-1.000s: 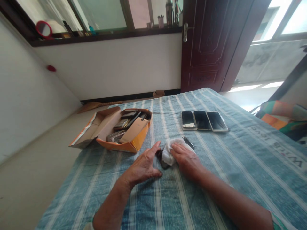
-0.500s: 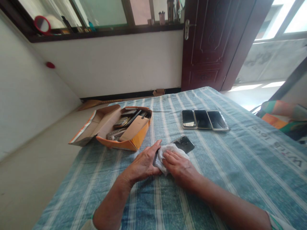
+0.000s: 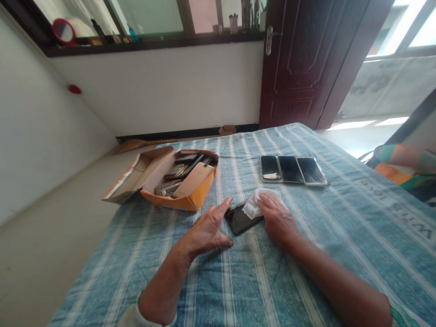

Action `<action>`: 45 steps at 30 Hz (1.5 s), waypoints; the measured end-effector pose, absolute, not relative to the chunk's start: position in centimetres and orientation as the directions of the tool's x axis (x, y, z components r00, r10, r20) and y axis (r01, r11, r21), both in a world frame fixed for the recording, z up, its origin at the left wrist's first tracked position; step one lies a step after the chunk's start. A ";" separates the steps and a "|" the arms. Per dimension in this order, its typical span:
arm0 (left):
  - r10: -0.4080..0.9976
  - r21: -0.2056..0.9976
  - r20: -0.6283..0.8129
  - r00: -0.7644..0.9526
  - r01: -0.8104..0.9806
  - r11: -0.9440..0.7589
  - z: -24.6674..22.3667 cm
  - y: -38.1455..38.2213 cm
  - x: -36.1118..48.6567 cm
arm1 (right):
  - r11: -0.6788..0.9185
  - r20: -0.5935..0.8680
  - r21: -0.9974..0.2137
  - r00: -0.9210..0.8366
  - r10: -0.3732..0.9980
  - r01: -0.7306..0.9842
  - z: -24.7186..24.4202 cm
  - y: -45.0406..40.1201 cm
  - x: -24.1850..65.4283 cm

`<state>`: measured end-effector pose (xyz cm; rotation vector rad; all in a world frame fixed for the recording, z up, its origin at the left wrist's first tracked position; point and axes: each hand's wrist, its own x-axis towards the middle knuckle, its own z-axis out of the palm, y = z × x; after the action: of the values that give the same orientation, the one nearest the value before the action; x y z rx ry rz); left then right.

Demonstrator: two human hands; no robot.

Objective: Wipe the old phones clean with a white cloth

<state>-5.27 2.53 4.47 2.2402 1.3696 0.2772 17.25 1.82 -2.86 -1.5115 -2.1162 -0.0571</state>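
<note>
A black smartphone (image 3: 241,221) lies on the striped cloth cover, tilted slightly to the right. Over its far right end is a bunched white cloth (image 3: 254,204), which my right hand (image 3: 277,220) presses down with its fingers. That cloth hides the phone's right end. My left hand (image 3: 209,229) is beside the phone's left end, thumb and fingers spread apart around it; the index fingertip is close to the upper left corner. Whether it touches the phone I cannot tell.
Left of the hands stands an open orange cardboard box (image 3: 190,203) holding several phones. Three phones lie side by side in a row at the right, among them a white-edged phone (image 3: 311,171). The blue striped cover (image 3: 299,281) spreads beneath everything. A dark red door (image 3: 299,68) is behind.
My right hand and the white cloth have slid along the phone, away to the right, baring its left part. My left hand's thumb and fingers now show apart at the phone's left end.
</note>
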 end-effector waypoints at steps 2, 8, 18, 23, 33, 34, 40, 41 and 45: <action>0.879 0.512 -0.078 0.471 0.775 -0.370 4.5 2.6 -5.3 | 0.417 0.463 -0.271 -0.262 0.847 0.868 -2.9 1.9 17.0; 0.870 0.528 -0.071 0.488 0.758 -0.382 4.3 2.9 -5.4 | 0.622 0.505 -0.263 -0.445 0.740 0.737 -2.1 1.9 14.8; 0.866 0.491 -0.085 0.493 0.777 -0.394 3.9 3.1 -5.6 | 0.780 0.489 -0.251 -0.620 0.614 0.574 -1.5 0.0 14.0; 0.868 0.481 -0.086 0.489 0.783 -0.394 4.0 2.9 -5.6 | 0.715 0.525 -0.172 -0.552 0.648 0.677 -1.9 0.0 14.9; 0.908 0.289 -0.068 0.414 0.879 -0.379 4.6 1.8 -3.3 | 0.388 0.511 -0.334 -0.181 0.840 0.859 -3.0 2.6 18.4; 0.910 0.277 -0.071 0.409 0.884 -0.376 4.6 1.7 -3.1 | 0.369 0.512 -0.371 -0.144 0.847 0.852 -3.0 2.8 18.7; 0.920 0.255 -0.072 0.385 0.899 -0.357 4.8 1.8 -2.9 | 0.349 0.533 -0.571 0.012 0.846 0.743 -3.2 3.4 19.5; 0.919 0.258 -0.062 0.388 0.896 -0.361 4.7 1.8 -2.8 | 0.359 0.540 -0.596 0.028 0.841 0.718 -3.2 3.5 19.5; 0.919 0.268 -0.033 0.392 0.890 -0.370 4.5 2.0 -2.7 | 0.388 0.564 -0.676 0.100 0.820 0.627 -3.1 4.0 19.7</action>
<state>-2.73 1.95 4.48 2.4091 1.5998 0.1782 19.68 3.97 -3.11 -1.3153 -1.6031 0.2318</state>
